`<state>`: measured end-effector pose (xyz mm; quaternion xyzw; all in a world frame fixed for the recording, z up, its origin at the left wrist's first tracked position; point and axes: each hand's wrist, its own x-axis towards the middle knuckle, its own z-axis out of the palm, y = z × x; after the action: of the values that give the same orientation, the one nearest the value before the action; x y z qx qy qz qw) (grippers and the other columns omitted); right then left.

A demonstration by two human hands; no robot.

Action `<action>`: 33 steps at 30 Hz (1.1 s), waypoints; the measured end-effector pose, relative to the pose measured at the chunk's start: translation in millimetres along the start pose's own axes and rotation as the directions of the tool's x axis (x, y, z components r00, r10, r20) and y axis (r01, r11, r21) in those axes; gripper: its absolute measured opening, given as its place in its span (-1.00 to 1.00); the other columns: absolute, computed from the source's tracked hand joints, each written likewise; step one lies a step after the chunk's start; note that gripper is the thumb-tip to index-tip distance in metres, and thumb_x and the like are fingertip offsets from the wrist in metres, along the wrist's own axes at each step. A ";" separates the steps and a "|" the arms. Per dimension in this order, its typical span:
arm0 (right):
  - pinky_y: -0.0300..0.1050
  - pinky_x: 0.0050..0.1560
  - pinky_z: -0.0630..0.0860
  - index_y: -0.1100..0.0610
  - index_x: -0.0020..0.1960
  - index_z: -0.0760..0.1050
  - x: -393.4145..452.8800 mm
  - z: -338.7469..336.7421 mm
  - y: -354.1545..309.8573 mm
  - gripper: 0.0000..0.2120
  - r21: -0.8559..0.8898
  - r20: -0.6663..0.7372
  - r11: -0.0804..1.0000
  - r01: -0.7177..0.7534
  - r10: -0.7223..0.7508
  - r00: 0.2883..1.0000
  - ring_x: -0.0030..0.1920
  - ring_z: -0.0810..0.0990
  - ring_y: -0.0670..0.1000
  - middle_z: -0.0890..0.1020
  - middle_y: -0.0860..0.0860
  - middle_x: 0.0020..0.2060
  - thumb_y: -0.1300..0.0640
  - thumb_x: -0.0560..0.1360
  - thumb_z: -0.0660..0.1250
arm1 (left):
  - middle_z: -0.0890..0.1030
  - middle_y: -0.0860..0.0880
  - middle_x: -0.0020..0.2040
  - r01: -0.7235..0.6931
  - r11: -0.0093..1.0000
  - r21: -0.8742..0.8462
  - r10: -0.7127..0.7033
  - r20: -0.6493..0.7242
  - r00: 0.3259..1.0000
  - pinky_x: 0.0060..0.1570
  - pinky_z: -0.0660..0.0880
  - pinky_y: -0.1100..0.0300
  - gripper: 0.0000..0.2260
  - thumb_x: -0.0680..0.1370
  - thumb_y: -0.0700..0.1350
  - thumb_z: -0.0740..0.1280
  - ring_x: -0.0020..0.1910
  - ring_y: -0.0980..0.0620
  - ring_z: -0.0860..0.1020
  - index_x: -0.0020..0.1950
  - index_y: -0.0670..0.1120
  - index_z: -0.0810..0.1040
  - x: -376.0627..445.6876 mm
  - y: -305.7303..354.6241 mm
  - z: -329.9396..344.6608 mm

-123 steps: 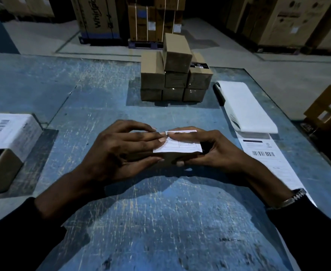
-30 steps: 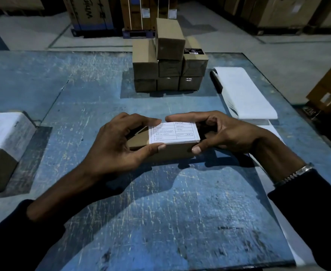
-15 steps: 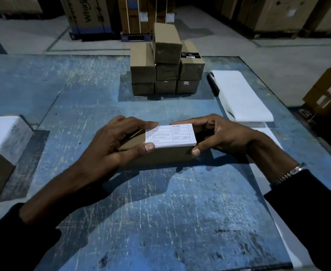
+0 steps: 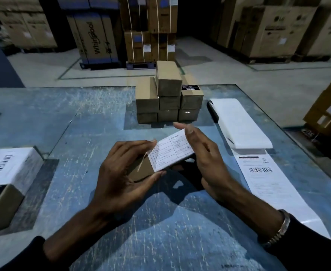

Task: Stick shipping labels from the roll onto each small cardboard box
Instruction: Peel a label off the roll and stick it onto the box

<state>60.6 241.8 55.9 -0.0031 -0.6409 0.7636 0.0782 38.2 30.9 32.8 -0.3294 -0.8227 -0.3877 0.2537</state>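
Above the middle of the blue table [image 4: 78, 118], my left hand [image 4: 121, 173] grips a small cardboard box [image 4: 141, 172], fingers over its far side and thumb under its near edge. The box is tilted, and a white printed shipping label [image 4: 170, 151] covers its top. My right hand [image 4: 207, 159] is at the box's right end with the thumb lying on the label's edge and the index finger held straight. The label roll [image 4: 238, 122] lies to the right, and its strip with a barcoded label [image 4: 262, 178] runs toward me.
A stack of several small cardboard boxes [image 4: 168, 98] stands at the back middle of the table. A larger box with a white barcode label [image 4: 6, 173] sits at the left edge. Big cartons on pallets [image 4: 94, 40] fill the floor beyond.
The box has risen off the table and turned, with its right end now farther from me. My right hand's fingers have straightened and loosened at that end. The camera has tilted up.
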 end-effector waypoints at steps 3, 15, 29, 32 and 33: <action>-0.02 -0.16 0.69 -0.04 0.22 0.73 -2.1 0.1 -4.6 -0.64 0.080 -0.033 0.996 -0.043 0.046 0.998 0.01 0.71 0.10 0.72 0.13 -0.04 -0.19 0.61 0.29 | 0.60 0.11 0.33 -0.003 1.000 0.000 0.003 0.011 1.000 0.24 0.49 0.23 -0.47 0.46 0.01 0.62 0.32 0.07 0.55 0.38 -0.09 0.62 -1.2 2.7 1.9; 0.14 0.03 0.61 -0.07 0.18 0.76 2.4 0.8 -7.7 -0.66 0.116 -0.048 0.991 -0.072 0.078 0.996 -0.02 0.69 0.11 0.69 0.12 -0.08 -0.20 0.64 0.29 | 0.56 0.12 0.33 0.002 1.000 0.020 -0.002 0.011 1.000 0.21 0.47 0.29 -0.46 0.44 -0.07 0.67 0.31 0.05 0.53 0.38 -0.09 0.60 -2.5 3.9 4.8; 0.10 0.11 0.72 -0.20 0.40 0.61 3.0 -1.3 -7.2 -0.57 -0.005 -0.026 0.997 -0.079 0.079 0.997 0.26 0.71 0.07 0.76 0.05 0.19 -0.27 0.70 0.11 | 0.63 0.05 0.31 -0.009 0.996 -0.084 0.012 0.033 0.999 0.17 0.53 0.18 -0.44 0.50 0.11 0.56 0.29 0.00 0.57 0.43 -0.10 0.60 10.5 -12.8 6.1; 0.00 0.11 0.72 -0.28 0.40 0.59 3.6 -4.5 -12.1 -0.48 -0.136 -0.016 0.987 -0.084 0.082 0.996 0.31 0.65 0.03 0.72 -0.09 0.24 -0.39 0.66 0.01 | 0.67 0.04 0.29 0.128 0.957 -0.261 -0.106 0.097 0.990 0.20 0.59 0.13 -0.50 0.51 0.06 0.60 0.33 0.01 0.61 0.40 -0.07 0.64 13.9 -15.3 -1.0; -0.05 0.17 0.69 -0.30 0.42 0.56 2.8 -4.9 -12.2 -0.42 -0.182 0.003 0.980 -0.074 0.076 0.997 0.34 0.62 -0.01 0.68 -0.15 0.27 -0.47 0.62 -0.03 | 0.69 0.06 0.27 0.217 0.914 -0.343 -0.174 0.152 0.973 0.18 0.59 0.17 -0.53 0.50 0.01 0.63 0.32 0.04 0.63 0.37 -0.05 0.66 15.1 -14.0 -4.2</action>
<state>59.7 248.9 67.3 -0.0305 -0.7078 0.7043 0.0453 18.6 26.0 38.7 -0.3084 -0.7808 -0.5340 0.1006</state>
